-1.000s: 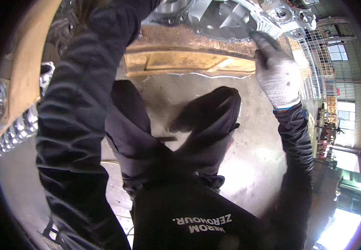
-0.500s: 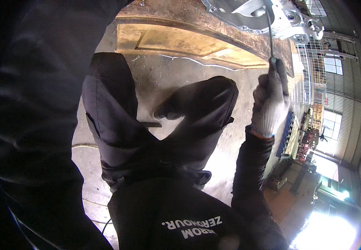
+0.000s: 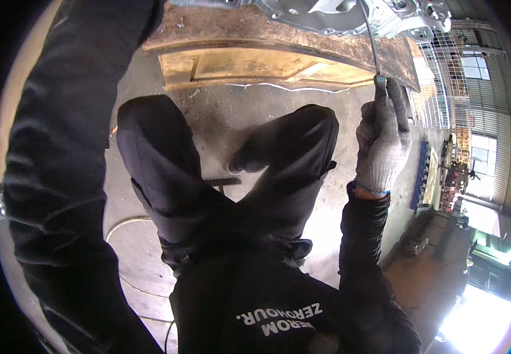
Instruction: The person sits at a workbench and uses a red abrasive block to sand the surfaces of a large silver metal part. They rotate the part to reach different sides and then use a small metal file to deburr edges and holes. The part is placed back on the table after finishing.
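My right hand (image 3: 383,138), in a grey-white knit glove, is closed around the lower end of a long thin metal rod (image 3: 370,38), whose grip is hidden in the fingers. From there the rod slants up and slightly left, across a silver cast-metal housing (image 3: 332,20) at the top edge. Its far tip is out of the picture. The housing has round bores and lugs on its right side and rests on a worn brown wooden tabletop (image 3: 226,29). My left arm (image 3: 66,147), in a dark sleeve, reaches up along the left side; its hand lies beyond the upper edge.
Below the tabletop is a lighter wooden panel (image 3: 237,64). My bent knees are close in front of it, over a concrete floor (image 3: 208,133). A thin hose (image 3: 117,227) curves along the floor at left. Wire mesh (image 3: 438,76) stands to the right.
The view has shifted, so the housing sits higher and more of the tabletop shows. The rod leans further left, and my right hand keeps its hold on it.
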Action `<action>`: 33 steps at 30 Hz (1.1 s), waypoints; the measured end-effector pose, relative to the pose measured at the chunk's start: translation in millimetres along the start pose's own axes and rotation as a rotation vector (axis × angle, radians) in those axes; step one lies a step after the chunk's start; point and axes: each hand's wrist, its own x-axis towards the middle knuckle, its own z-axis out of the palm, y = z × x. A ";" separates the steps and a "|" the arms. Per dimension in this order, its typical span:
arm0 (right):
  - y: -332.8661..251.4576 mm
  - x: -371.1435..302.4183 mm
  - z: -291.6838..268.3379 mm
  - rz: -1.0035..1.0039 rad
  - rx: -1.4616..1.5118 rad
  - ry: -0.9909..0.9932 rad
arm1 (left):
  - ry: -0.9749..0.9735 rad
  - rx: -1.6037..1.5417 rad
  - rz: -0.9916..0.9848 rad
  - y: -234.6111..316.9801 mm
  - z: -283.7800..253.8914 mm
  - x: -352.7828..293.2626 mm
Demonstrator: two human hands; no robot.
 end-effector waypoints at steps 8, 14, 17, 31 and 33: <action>35.9 10.9 -11.8 0.260 0.466 -0.229 | -0.312 -0.059 0.102 11.4 -46.9 -10.0; 30.7 27.3 3.5 0.399 0.575 -0.408 | -0.296 -0.074 0.202 7.8 -45.7 -10.9; 37.6 50.9 19.9 0.354 0.671 -0.524 | -0.330 -0.046 0.165 10.2 -46.2 -9.1; -2.1 46.1 133.9 0.117 0.303 -0.189 | -0.149 0.028 0.191 8.7 -35.7 -20.6; 12.7 50.2 139.2 0.180 0.424 -0.076 | -0.256 -0.029 0.154 9.7 -42.7 -18.1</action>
